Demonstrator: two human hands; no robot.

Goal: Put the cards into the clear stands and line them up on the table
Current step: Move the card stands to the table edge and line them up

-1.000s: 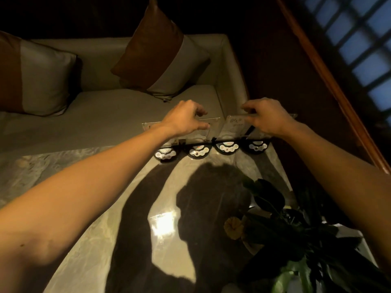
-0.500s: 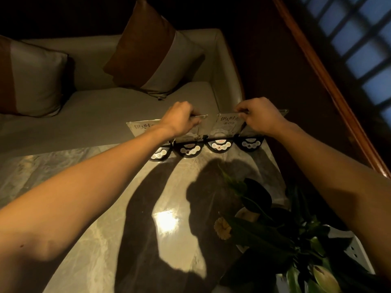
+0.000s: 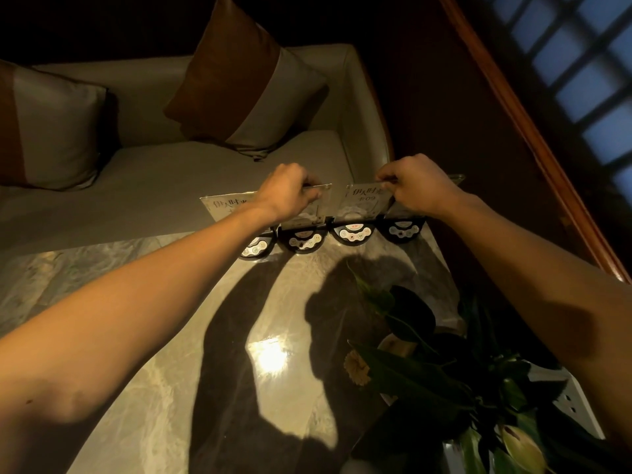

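Fingers of your left hand (image 3: 285, 193) are curled shut on the top edge of the second stand (image 3: 316, 205) from the left, and your right hand (image 3: 419, 189) pinches the top of a stand (image 3: 367, 200) near the right end. Four clear stands sit in a row at the far edge of the table (image 3: 164, 336), each on a dark half-round base (image 3: 301, 241) with pale buttons. Cards (image 3: 227, 206) with printed characters show inside the leftmost stand and the third one; the other two are hidden by your hands. Leafy flowers (image 3: 427, 364) stand at the near right of the table, and a sofa (image 3: 154, 172) with cushions lies beyond
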